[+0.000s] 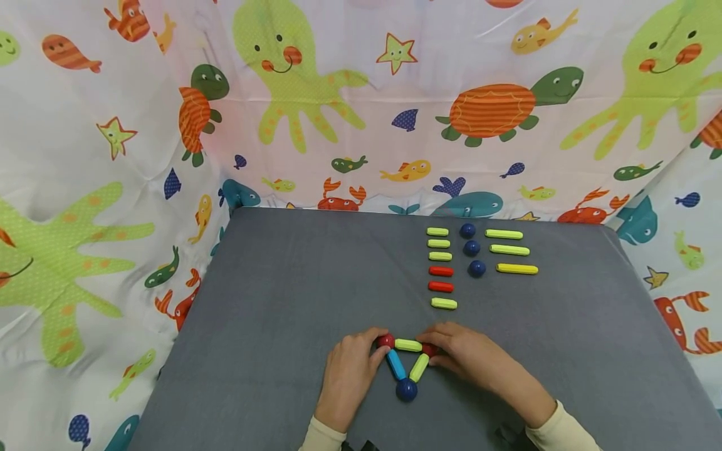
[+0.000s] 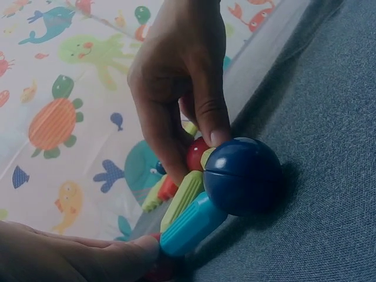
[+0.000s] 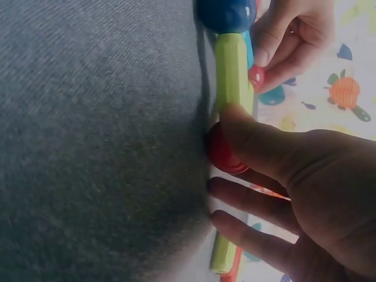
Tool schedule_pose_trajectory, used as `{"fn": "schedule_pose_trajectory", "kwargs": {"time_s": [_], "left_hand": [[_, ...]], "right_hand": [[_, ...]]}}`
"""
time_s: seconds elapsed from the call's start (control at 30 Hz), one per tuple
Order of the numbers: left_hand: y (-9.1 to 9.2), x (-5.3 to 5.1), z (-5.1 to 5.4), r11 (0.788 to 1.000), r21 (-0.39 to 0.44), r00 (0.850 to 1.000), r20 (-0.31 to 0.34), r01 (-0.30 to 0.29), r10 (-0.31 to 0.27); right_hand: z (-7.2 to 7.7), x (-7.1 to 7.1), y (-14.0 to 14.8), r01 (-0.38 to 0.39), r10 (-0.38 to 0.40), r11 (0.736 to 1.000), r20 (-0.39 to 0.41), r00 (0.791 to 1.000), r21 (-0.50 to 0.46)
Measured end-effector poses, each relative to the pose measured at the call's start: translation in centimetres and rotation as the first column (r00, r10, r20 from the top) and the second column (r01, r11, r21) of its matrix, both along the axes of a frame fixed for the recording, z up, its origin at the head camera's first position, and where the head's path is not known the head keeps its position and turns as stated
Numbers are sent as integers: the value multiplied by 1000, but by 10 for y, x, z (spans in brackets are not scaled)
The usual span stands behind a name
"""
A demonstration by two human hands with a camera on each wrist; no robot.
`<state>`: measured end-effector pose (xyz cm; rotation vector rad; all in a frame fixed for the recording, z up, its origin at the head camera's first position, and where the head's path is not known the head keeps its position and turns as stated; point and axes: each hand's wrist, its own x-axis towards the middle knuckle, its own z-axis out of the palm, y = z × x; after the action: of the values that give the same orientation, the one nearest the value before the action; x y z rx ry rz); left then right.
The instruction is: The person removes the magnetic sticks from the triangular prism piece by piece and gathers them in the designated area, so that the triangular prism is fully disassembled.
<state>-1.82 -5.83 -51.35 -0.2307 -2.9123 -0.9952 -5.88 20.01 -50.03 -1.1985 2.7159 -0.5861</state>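
A triangle of sticks and balls lies flat on the grey table. My left hand [image 1: 351, 369] pinches the red ball [image 1: 386, 341] at its far left corner between thumb and fingers. At the far right corner, thumb and fingers of my right hand [image 1: 470, 354] grip a second red ball [image 3: 222, 150], partly hidden by them. A yellow-green stick [image 1: 408, 345] spans the two red balls. From the left ball a light-blue stick [image 1: 396, 364] runs to a larger dark-blue ball [image 1: 406, 389] at the near corner; another yellow-green stick [image 1: 419, 368] joins that ball on the right.
Beyond my right hand, short yellow-green sticks [image 1: 440, 256] and two red sticks [image 1: 440, 271] form a column. Beside them stand three dark-blue balls [image 1: 471, 248] and three longer sticks [image 1: 509, 249], one yellower. A sea-animal printed cloth [image 1: 338, 81] hangs behind the grey table [image 1: 282, 282].
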Motion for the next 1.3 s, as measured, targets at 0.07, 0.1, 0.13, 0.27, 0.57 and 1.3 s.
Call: {"fn": "schedule_pose_trajectory", "kwargs": {"time_s": [0.07, 0.1, 0.13, 0.27, 0.57, 1.3], "left_hand": [[0, 0, 0, 1000, 1, 1000, -5, 0, 0], [0, 0, -1, 1000, 2, 1000, -7, 1, -1], [0, 0, -1, 1000, 2, 1000, -7, 0, 0], [0, 0, -1, 1000, -4, 1000, -2, -1, 1], [-1, 1, 0, 1000, -10, 1000, 6, -4, 4], [0, 1, 0, 1000, -13, 1000, 0, -1, 1]], "right_hand": [[-2, 0, -1, 4, -4, 1000, -9, 1000, -2], [-3, 0, -1, 6, -6, 1000, -13, 1000, -1], [-3, 0, -1, 7, -7, 1000, -17, 1000, 0], [-5, 1, -1, 11, -11, 1000, -33, 999, 5], [-8, 2, -2, 6, -6, 1000, -81, 997, -4], [-6, -5, 12, 23, -30, 999, -147, 989, -48]]}}
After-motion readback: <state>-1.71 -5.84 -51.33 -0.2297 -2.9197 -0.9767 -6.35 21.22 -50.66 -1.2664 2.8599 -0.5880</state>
